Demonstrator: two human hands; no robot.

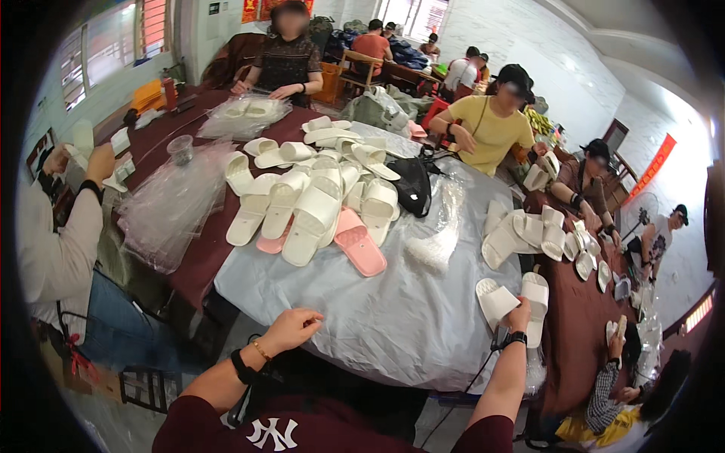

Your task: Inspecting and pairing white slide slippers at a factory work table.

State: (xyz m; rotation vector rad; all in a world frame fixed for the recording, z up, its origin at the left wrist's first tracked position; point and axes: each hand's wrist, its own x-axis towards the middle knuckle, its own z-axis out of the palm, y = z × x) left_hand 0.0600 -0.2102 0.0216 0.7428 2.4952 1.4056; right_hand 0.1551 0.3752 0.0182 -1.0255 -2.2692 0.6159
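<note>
- The right hand (519, 314) reaches out to the bench's (393, 317) right edge, fingers closed on a white foam slipper (537, 296); a second white slipper (495, 300) lies just beside it, perhaps touching.
- The left hand (291, 329) hovers at the near edge, fingers loosely curled, holding nothing.

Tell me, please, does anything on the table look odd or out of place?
Yes. Two pink slippers lie in the pile of white slippers, the only coloured ones there. A black bag also sits among the slippers. The right hand holds a white slipper; the left hand is empty.
</note>
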